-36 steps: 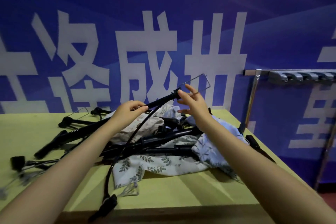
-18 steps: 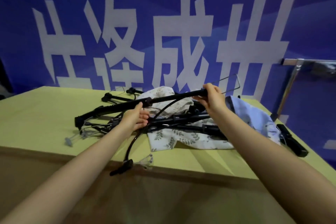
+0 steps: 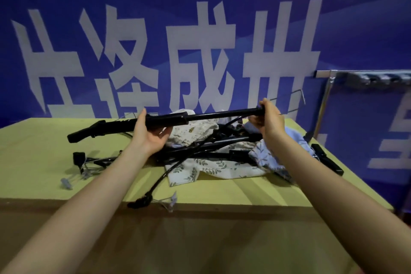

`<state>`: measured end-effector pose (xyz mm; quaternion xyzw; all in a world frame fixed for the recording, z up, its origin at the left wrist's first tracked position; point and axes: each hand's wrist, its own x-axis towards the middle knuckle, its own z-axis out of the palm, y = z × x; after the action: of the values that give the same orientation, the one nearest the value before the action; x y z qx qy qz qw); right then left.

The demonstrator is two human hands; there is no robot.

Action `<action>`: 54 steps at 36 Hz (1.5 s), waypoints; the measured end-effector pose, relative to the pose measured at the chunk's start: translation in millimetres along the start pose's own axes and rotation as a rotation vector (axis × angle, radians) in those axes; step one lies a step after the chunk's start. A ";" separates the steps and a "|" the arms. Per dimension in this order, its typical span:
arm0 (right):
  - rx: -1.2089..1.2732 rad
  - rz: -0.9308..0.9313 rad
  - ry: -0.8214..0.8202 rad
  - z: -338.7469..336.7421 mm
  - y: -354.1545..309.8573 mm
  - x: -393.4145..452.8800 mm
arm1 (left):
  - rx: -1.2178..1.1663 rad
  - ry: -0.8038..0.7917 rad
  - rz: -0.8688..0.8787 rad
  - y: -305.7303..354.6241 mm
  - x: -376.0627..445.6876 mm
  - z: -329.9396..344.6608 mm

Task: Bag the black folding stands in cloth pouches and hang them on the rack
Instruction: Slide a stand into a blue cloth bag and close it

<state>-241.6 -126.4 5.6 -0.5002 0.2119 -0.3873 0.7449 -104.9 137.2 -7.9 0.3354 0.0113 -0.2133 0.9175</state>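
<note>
Stand (image 3: 200,117) held level above the bench (image 3: 40,153), over the pile of other stands (image 3: 211,151) and cloth pouches (image 3: 222,168). Left hand (image 3: 151,135) cupped under the thick section, fingers wrapped; right hand (image 3: 270,118) clamped on the thin end. Looks like collapsing step, bagging not yet begun. Next: telescope shut, pick a pouch, slide in. Rack (image 3: 364,78) at right, hooks blurred. Yellow bench top, blue banner wall (image 3: 200,6) behind.

stands (image 3: 206,151) on pouches (image 3: 222,167), rack (image 3: 364,77) right
</note>
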 end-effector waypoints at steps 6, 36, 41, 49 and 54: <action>-0.137 -0.239 0.218 -33.6 -10.4 -3.2 | 0.087 0.008 0.033 -23.1 -16.2 39.0; -0.255 -0.282 0.026 -43.8 -7.1 -40.1 | 0.172 -0.124 0.073 -108.2 -45.5 83.0; -0.165 -0.162 -0.024 -32.9 5.4 -50.8 | 0.265 -0.130 0.168 -107.5 -58.2 88.8; -0.165 -0.049 -0.076 -21.0 27.3 -70.9 | 0.371 -0.160 0.223 -117.0 -73.8 77.8; -0.230 -0.024 -0.173 -24.0 28.5 -80.1 | 0.417 -0.151 0.224 -113.0 -76.1 69.5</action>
<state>-296.9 -71.5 -35.9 -0.6161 0.1838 -0.3248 0.6936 -227.6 46.0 -10.6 0.4996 -0.1389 -0.1324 0.8447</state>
